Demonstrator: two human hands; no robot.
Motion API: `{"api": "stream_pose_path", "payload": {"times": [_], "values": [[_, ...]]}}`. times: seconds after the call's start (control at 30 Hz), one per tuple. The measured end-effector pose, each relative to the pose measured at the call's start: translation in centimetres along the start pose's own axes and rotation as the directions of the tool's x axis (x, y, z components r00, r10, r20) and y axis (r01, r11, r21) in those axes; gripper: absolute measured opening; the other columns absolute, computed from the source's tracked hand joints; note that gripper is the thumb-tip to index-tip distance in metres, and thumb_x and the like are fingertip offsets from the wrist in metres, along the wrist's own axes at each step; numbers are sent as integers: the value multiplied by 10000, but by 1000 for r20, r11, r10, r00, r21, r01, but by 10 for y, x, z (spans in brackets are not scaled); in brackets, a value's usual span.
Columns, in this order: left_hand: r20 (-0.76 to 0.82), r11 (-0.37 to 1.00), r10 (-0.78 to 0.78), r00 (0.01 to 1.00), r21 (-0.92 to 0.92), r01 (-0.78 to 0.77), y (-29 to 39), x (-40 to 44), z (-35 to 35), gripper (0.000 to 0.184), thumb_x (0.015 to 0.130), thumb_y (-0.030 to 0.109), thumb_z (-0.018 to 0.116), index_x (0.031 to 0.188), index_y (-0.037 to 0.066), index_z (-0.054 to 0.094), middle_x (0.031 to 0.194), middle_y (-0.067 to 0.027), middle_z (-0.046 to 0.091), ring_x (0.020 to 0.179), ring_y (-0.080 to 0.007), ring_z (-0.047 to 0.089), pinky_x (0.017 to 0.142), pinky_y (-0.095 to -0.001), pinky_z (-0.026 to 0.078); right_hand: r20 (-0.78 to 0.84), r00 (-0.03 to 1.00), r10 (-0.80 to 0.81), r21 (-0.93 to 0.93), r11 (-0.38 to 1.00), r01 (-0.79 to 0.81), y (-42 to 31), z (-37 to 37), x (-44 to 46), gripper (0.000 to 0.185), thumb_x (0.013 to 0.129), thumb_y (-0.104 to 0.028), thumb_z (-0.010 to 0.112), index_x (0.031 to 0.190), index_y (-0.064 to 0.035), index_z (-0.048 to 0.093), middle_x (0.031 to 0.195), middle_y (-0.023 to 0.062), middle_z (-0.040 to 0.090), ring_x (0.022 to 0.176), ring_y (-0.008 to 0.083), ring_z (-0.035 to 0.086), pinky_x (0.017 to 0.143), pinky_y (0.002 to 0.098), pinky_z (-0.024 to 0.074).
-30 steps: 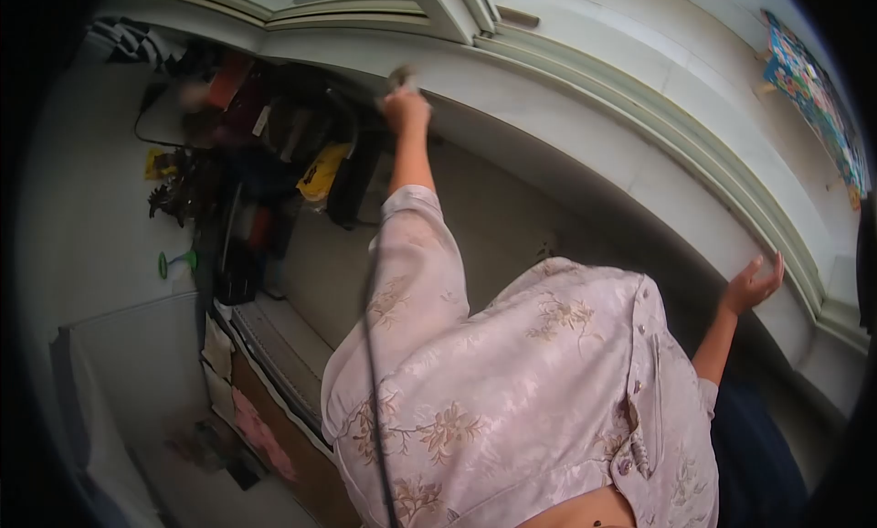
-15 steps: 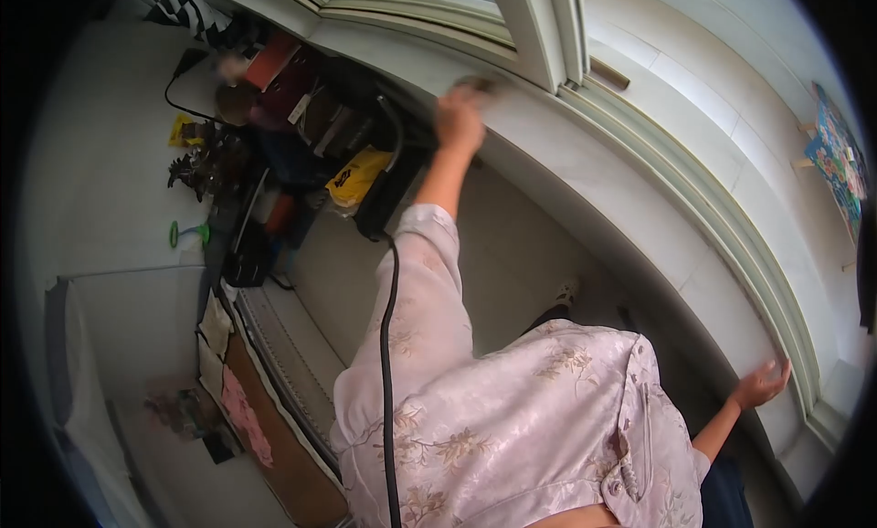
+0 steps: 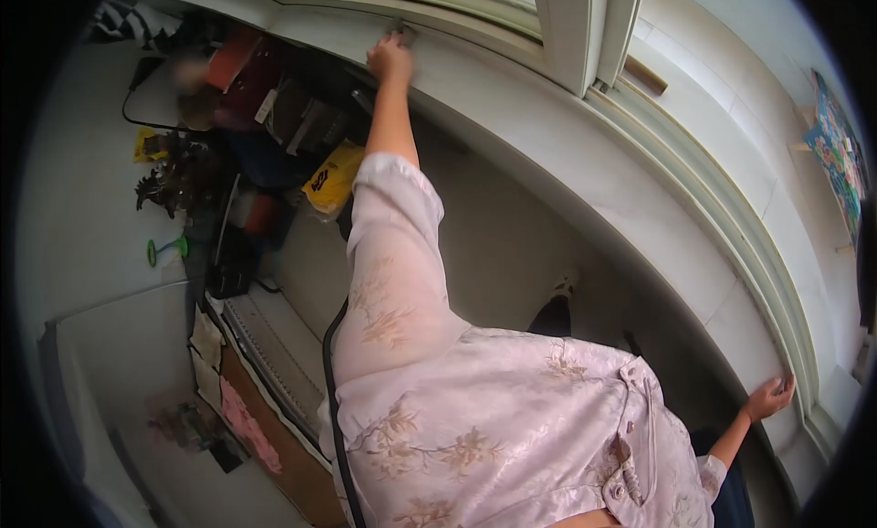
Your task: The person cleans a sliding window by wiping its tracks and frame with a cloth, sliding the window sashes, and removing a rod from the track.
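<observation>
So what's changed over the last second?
The left hand moved along the sill, farther left from the window post. No visible grasp or release. The right hand stayed by the track; the yellow bag stayed put.

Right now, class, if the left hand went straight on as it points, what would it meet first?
Probably the window frame bordering the sill; the gap from the left hand is hard to judge.

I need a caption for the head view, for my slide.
Left hand and right hand, spread wide along a pale ledge beside the window track.
</observation>
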State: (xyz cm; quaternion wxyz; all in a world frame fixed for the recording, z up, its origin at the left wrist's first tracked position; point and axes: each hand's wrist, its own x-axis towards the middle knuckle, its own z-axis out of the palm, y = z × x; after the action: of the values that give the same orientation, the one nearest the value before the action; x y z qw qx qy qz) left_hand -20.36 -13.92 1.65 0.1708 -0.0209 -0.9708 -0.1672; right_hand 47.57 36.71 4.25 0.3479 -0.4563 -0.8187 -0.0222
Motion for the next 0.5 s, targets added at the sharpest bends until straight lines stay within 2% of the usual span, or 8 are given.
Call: {"api": "stream_pose_path", "payload": {"times": [0.07,0.1,0.2,0.27,0.3,0.37,0.43,0.5], "values": [[-141,979,201,969,5,-203,25,-40,-2,225,717,119,467,858,137,642,965,-80,581,927,-278,490,807,-387,398,9,999,36,57,998,-36,2,4,2,357,774,-92,500,1120,-6,468,1107,148,466,983,252,493,848,331,404],[-55,954,284,957,-88,-288,40,-64,-11,199,703,95,476,816,120,637,907,-85,590,878,-285,503,781,-385,410,16,997,74,127,989,-75,5,3,2,358,772,-91,501,1119,-8,468,1108,151,461,982,256,492,846,330,405],[73,665,624,778,-572,-480,84,-143,-42,183,666,-19,448,729,34,612,879,-98,596,878,-268,515,804,-336,404,27,999,38,70,997,-40,7,6,3,373,773,-101,491,1135,-23,460,1113,161,445,978,253,494,848,332,410],[341,475,810,477,-859,-193,109,-173,-87,187,652,-14,437,661,46,613,834,-88,609,857,-225,520,790,-296,406,49,999,16,-5,1000,-16,-1,3,5,372,767,-95,495,1131,-27,462,1109,157,442,965,244,493,829,321,423],[356,447,823,443,-887,-116,109,-173,-99,191,645,-13,427,666,34,611,790,-75,609,786,-186,543,741,-279,424,46,999,17,-13,1000,-16,3,6,6,372,767,-95,495,1131,-27,462,1109,157,442,965,244,493,829,321,423],[570,601,487,662,-769,220,84,-147,-101,204,643,-7,416,715,7,606,781,-72,605,697,-165,547,679,-270,434,8,1000,5,112,994,-6,20,16,2,350,766,-90,495,1111,-38,477,1076,142,460,954,237,492,826,325,416],[494,432,204,845,-820,375,68,-108,-90,226,644,0,409,775,-8,593,757,-67,597,637,-158,547,630,-267,439,12,1000,17,83,996,-18,9,11,1,348,768,-84,489,1114,-44,476,1078,137,455,949,227,495,817,318,423],[289,801,257,922,-598,-35,65,-87,-65,217,681,18,378,724,28,591,695,-96,584,586,-255,535,536,-307,430,32,999,23,132,991,-27,15,14,2,347,767,-79,485,1112,-42,476,1090,133,447,950,220,495,820,311,424]]}}
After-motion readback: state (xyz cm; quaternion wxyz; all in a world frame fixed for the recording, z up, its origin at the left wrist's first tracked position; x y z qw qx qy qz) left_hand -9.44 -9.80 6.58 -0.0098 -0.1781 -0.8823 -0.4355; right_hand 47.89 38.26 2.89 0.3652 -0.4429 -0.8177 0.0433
